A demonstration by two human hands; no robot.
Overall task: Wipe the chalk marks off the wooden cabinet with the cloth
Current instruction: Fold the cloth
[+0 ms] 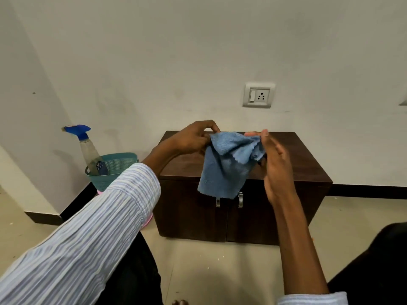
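Note:
A blue cloth [224, 166] hangs in the air in front of a low dark wooden cabinet [293, 168] that stands against the wall. My left hand [193, 137] pinches the cloth's upper left corner. My right hand [275, 164] holds its upper right edge between thumb and fingers. The cloth is partly folded and droops over the cabinet's front edge and its two metal door handles [240, 200]. No chalk marks can be made out on the visible parts of the cabinet top.
A teal plastic basket [116, 170] with a blue-topped spray bottle [88, 148] stands on the floor left of the cabinet. A wall socket [258, 95] is above the cabinet. Tiled floor lies in front, with my dark-trousered knees low in view.

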